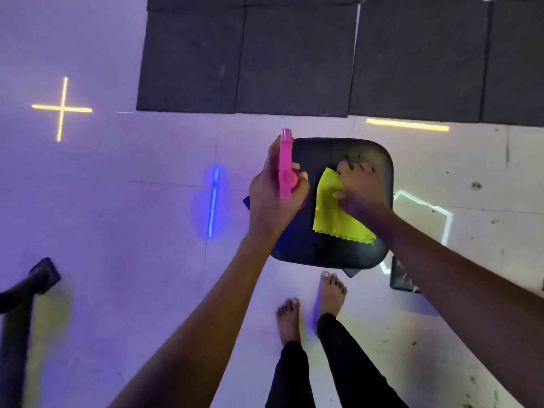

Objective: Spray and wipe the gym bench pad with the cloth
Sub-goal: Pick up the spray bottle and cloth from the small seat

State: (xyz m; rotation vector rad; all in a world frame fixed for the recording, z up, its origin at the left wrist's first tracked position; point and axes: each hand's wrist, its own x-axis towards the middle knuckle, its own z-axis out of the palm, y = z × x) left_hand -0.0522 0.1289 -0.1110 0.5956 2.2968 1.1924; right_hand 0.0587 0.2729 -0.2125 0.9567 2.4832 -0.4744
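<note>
The fingers (354, 169) of the right hand (360, 189) are spread and press flat on a bright yellow cloth with a zigzag edge (338, 213), which lies on the black padded gym bench pad (374, 151). The left hand (272, 198) is wrapped tight around a pink plastic spray bottle (285, 166), held up over the left side of the pad, nozzle pointing away. I think the wiping step is going on now. Next, the cloth needs to slide over the far corners and the near edge of the pad. Around it are a shiny white tiled floor (132, 172), dark floor mats (294, 60), two bare feet (331, 293) and a dark metal frame (17, 290). Nothing blocks the pad.
</note>
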